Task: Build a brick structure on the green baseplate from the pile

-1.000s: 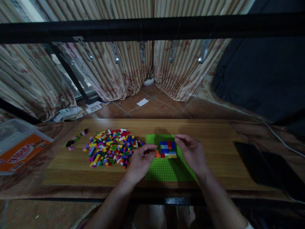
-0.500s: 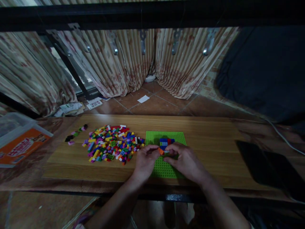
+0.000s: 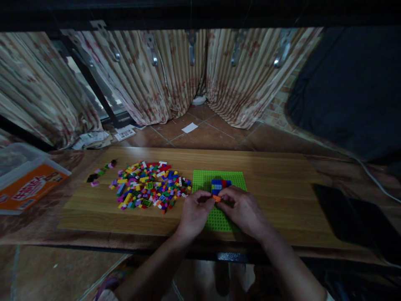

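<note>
Orange brick [image 3: 216,198]: small, pinched between the fingertips of both hands, over the baseplate and just short of the brick build.

Left hand [image 3: 194,213]: fingers curled and closed, tips meeting the orange brick from its left.

Right hand [image 3: 242,211]: fingers bent and closed, tips coming onto the orange brick from its right.

Brick build [image 3: 221,184]: low block of blue, red and white bricks, just beyond the fingertips, its near end hidden behind the right hand's fingers.

Green baseplate [image 3: 203,179]: studded, lime-coloured, lying flat beneath both sets of fingers and carrying the brick build.

Loose bricks [image 3: 147,188]: multicoloured heap left of the left hand's fingers, near the baseplate, with a short strip of dark and purple bricks [image 3: 100,173] farther left.

Wooden board [image 3: 275,188]: bears baseplate and heap, extending past the fingers on both sides.

Plastic storage box [image 3: 28,186]: orange-labelled, far left of the fingers, at the board's edge.

Black slab [image 3: 347,217]: flat, well right of the fingers.

Curtains [image 3: 150,75]: striped and stained, hanging far beyond the fingers, above a tiled floor [image 3: 200,138].
</note>
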`<action>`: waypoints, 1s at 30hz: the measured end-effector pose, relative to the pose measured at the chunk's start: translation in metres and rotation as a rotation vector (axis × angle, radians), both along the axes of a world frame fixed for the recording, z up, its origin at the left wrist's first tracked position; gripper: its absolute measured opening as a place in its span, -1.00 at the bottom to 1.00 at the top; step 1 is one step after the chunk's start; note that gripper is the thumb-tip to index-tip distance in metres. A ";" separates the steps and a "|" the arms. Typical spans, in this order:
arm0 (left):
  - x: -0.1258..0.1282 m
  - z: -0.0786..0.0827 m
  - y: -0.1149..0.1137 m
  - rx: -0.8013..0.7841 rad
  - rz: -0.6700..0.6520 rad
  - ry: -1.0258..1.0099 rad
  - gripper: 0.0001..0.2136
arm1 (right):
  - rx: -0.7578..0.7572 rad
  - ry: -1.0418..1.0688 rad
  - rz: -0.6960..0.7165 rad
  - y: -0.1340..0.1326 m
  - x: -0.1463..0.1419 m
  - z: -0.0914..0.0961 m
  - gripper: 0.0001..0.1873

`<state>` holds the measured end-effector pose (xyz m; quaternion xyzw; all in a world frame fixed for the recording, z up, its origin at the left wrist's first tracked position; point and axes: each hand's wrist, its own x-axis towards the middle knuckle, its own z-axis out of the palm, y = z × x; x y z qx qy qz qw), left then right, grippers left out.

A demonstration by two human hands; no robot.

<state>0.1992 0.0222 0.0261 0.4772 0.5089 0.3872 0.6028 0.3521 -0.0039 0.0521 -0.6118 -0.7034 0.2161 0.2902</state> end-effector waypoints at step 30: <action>-0.003 0.012 0.006 -0.100 -0.077 0.099 -0.87 | -0.034 0.101 -0.027 0.000 0.008 -0.002 -0.91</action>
